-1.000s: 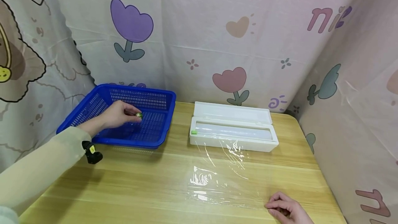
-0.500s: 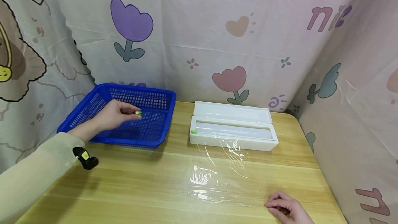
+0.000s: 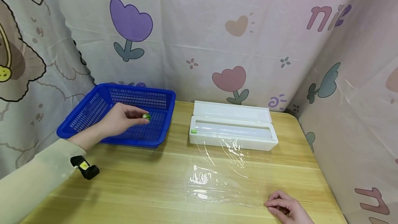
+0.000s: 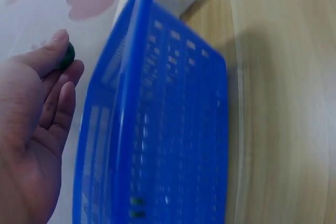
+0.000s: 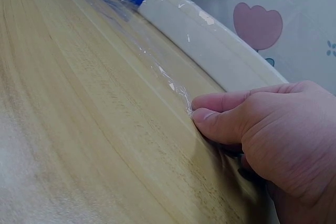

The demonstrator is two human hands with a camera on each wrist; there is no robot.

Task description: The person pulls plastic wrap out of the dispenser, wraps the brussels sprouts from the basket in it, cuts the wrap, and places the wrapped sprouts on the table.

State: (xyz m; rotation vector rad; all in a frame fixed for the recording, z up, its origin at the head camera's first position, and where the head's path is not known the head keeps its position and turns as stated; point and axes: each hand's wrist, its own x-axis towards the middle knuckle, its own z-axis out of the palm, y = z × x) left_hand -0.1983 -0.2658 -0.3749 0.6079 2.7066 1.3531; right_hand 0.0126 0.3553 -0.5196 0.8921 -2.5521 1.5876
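In the head view my left hand (image 3: pixel 119 120) is above the blue basket (image 3: pixel 170 113), pinching a small round green piece (image 3: pixel 147 117) with a pale side between thumb and fingertips. It looks dark green in the left wrist view, largely hidden by the thumb; its kind I cannot tell. My right hand (image 3: pixel 287 206), low on the right, pinches the near corner of a clear sheet of cling film (image 3: pixel 214 179). That film stretches over the table from a white cling film dispenser (image 3: pixel 233 142), whose lid stands raised at the back and whose roll shows inside.
Bits of green (image 4: pixel 137 201) show through the basket's slots in the left wrist view. A green slider (image 3: pixel 193 131) sits at the dispenser's left end. Printed curtains (image 3: pixel 192 27) enclose the wooden table (image 3: pixel 140 182) at the back and sides.
My left hand has lifted slightly, then moved right over the basket with the green piece. The right hand stays at the film's corner, and the film and dispenser have not moved.
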